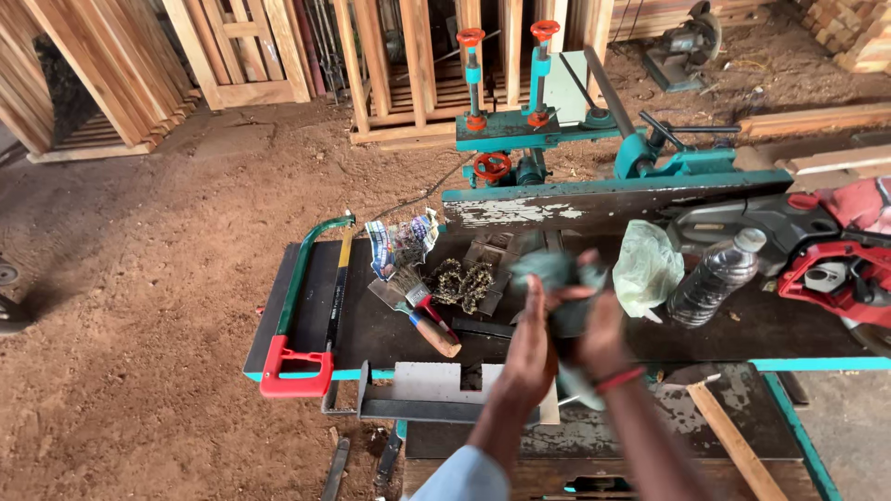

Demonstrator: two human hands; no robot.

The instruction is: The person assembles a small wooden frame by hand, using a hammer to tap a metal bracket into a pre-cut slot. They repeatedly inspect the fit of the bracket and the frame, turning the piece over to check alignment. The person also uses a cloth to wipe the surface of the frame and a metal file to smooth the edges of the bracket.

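- Leftmost, a hacksaw (302, 320) with green frame and red handle lies along the left edge of the dark bench (371, 329), well apart from both hands.
- Next right: a crumpled printed wrapper (401, 243), a wood-handled brush (422, 315) below it, then a tangled wire wheel (462, 283). All lie near, none touching the hands.
- Left hand (527, 357) is raised over the bench centre, fingers pressed together and curled onto a grey-green cloth (557, 278).
- Right hand (601, 329), red band at the wrist, grips the same cloth from the other side. Motion blur; cannot tell exact finger placement.
- Cloth is bunched between the two hands, held up off the bench, hiding the surface behind it.
- Just right of the hands: a pale green plastic bag (645, 267), then a clear bottle (715, 276) lying tilted.
- Far right: a red and black power saw (826, 264) at the bench end.
- Behind it all stands a teal machine (557, 139).
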